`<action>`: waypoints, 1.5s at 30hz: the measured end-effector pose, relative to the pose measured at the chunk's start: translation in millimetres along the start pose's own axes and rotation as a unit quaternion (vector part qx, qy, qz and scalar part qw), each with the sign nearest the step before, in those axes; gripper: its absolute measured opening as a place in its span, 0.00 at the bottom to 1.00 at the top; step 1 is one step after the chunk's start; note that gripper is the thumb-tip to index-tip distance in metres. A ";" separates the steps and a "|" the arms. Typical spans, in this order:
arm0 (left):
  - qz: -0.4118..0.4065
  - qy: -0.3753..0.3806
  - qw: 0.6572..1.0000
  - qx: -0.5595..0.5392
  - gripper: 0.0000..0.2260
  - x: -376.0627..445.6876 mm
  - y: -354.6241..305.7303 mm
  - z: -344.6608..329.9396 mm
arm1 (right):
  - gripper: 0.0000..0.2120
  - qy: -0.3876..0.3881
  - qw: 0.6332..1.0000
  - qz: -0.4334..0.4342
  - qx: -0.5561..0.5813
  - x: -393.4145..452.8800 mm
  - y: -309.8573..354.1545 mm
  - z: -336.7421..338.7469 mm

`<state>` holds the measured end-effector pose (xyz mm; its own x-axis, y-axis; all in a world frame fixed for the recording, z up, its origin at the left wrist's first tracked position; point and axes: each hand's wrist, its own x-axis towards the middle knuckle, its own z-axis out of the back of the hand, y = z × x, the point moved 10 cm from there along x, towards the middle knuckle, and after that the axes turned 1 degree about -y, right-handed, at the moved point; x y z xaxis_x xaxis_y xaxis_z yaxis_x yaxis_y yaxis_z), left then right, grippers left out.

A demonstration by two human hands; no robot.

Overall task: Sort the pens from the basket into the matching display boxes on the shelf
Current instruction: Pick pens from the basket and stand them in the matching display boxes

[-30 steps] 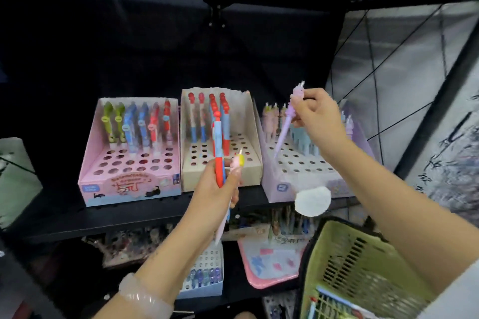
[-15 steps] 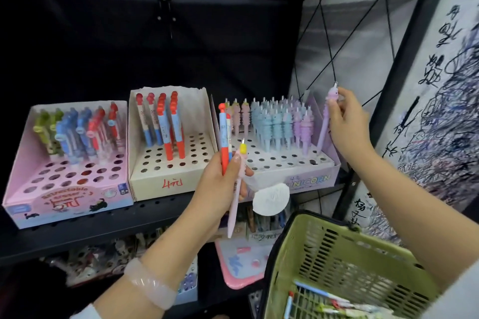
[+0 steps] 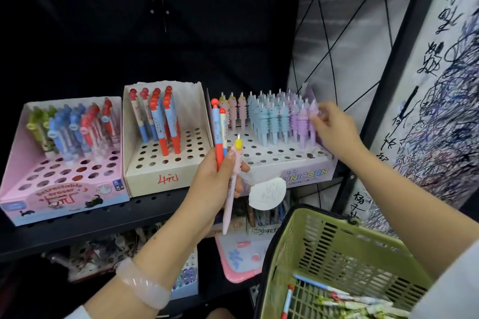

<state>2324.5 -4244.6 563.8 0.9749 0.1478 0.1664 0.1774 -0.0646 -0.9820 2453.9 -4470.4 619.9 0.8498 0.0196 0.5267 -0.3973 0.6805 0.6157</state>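
Note:
My left hand (image 3: 215, 184) grips a bunch of pens (image 3: 219, 137) in front of the shelf: two red-and-blue ones upright and a pink pen with a yellow top hanging down. My right hand (image 3: 334, 129) pinches the top of a purple unicorn pen (image 3: 312, 122) that stands in the right end of the Unicorn box (image 3: 305, 173), beside rows of pink, blue and purple pens. The cream box (image 3: 158, 179) in the middle holds red-and-blue pens. The pink box (image 3: 64, 197) on the left holds green, blue and red ones. The green basket (image 3: 334, 248) hangs at the lower right with several pens inside.
A black shelf board (image 3: 103, 220) carries the three boxes; more stationery lies on the shelf below. A round white tag (image 3: 267, 193) hangs at the shelf edge. A black post (image 3: 383, 85) and a scribbled white panel (image 3: 445, 85) stand to the right.
My right hand has lowered the purple unicorn pen into a hole at the right end of the Unicorn box. My left hand stays put with its pens. The view has shifted right.

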 end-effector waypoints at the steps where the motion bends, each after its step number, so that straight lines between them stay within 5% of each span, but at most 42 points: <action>1: 0.000 0.000 1.000 -0.001 0.08 -0.1 0.5 0.4 | 0.13 0.017 1.000 -0.003 -0.021 -2.5 -4.2 -5.3; 9: 0.004 0.002 1.000 -0.022 0.08 -2.1 2.0 4.2 | 0.13 -0.084 0.996 0.037 -0.012 -24.4 50.1 15.4; 11: 0.001 -0.005 1.000 -0.018 0.08 -1.8 2.5 6.7 | 0.05 0.036 0.996 0.036 0.068 -39.4 79.0 -16.7; 14: -0.006 -0.014 1.000 -0.016 0.07 -1.8 2.4 9.8 | 0.06 0.238 0.956 0.006 0.169 -72.9 113.7 -70.9; 19: -0.004 -0.031 0.999 -0.031 0.06 1.2 0.9 23.5 | 0.01 0.314 0.902 -0.042 0.293 -81.3 133.2 -96.3; 21: 0.006 -0.019 0.999 -0.028 0.06 1.7 1.8 28.2 | 0.01 0.277 0.913 -0.046 0.296 -66.8 134.5 -92.1; 28: 0.012 -0.018 0.999 0.037 0.06 -2.2 7.0 51.4 | 0.05 -0.044 0.980 0.019 0.193 8.9 132.2 -24.9; 33: 0.008 -0.008 0.999 0.034 0.06 -3.4 7.1 57.5 | 0.09 -0.025 0.996 0.078 0.045 24.5 140.7 -57.6; 45: -0.002 -0.015 0.999 0.032 0.08 0.1 11.4 78.2 | 0.12 -0.016 0.995 0.083 -0.047 41.2 142.1 -72.7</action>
<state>2316.1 -4168.1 545.7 0.9695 0.1782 0.1681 0.1711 -0.0014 -0.9852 2457.7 -4319.7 686.5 0.7635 0.1148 0.6356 -0.4952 0.7357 0.4620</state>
